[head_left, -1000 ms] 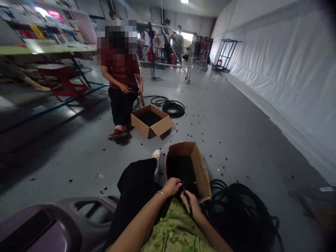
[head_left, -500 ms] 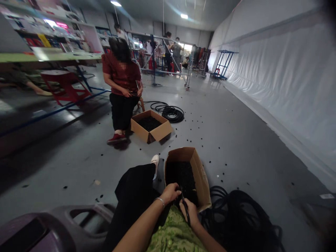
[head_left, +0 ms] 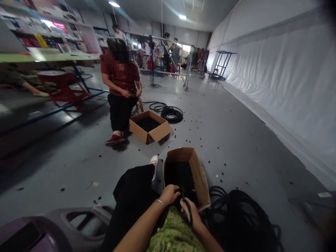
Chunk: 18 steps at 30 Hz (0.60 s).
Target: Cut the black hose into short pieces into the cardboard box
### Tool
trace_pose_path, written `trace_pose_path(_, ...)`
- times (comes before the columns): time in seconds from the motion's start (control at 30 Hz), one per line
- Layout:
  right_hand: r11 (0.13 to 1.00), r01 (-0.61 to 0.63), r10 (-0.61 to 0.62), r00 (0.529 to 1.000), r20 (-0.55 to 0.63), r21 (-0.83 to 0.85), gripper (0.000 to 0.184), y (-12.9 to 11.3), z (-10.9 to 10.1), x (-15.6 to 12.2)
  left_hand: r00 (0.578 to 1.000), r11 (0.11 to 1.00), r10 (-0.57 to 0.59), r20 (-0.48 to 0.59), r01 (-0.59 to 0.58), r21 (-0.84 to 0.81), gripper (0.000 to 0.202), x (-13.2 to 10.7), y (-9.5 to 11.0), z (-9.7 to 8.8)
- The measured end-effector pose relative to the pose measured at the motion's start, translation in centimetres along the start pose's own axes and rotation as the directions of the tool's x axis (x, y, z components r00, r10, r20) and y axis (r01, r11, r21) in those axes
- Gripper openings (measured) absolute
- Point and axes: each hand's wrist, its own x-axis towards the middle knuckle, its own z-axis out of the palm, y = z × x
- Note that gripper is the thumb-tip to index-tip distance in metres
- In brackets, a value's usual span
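Observation:
My right hand [head_left: 191, 214] is closed on a pair of black-handled scissors [head_left: 189, 212], whose blades point away from me over the near end of a cardboard box [head_left: 201, 176]. Beside the blades, my left hand [head_left: 170, 194] has its fingers pinched together. Whatever lies between those fingertips is dark and blends into the box's contents, so I cannot make it out. Many small black pieces [head_left: 183, 172] fill the box's bottom. To the right of the box lies a tangled heap of black tubing or cord [head_left: 237, 217].
A co-worker in a red shirt [head_left: 120, 78] sits ahead by another cardboard box [head_left: 140, 132] of black pieces. Behind that box is a coil of black tubing [head_left: 172, 113]. Black bits dot the grey floor. A purple-grey stool [head_left: 60, 224] bearing a dark phone-like slab [head_left: 19, 235] stands left.
The scissors' handles look spread wider than before, and my right hand has turned slightly. My left hand stays nearly in place. The whole view has shifted a little.

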Motion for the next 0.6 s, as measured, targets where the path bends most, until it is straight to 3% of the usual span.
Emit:
trace_pose_path(0.2, 0.987, 0.106, -0.117, 0.989, -0.092, -0.122, 0.053, 0.34, 0.49, 0.27, 1.0, 0.999, -0.018, 0.001, 0.018, -0.026, 0.025, 0.24, -0.38, 0.29)
trace_pose_path(0.33, 0.963, 0.171, -0.193, 0.977, -0.088, -0.21, 0.055, 0.77, 0.46, 0.29, 1.0, 1.0, -0.021, -0.007, 0.021, -0.017, 0.024, 0.68, -0.73, 0.46)
trace_pose_path(0.6, 0.954, 0.178, -0.196, 0.979, -0.056, -0.241, 0.051, 0.67, 0.41, 0.19, 0.997, 0.997, -0.075, -0.014, 0.075, 0.007, 0.022, 0.48, -0.27, 0.16)
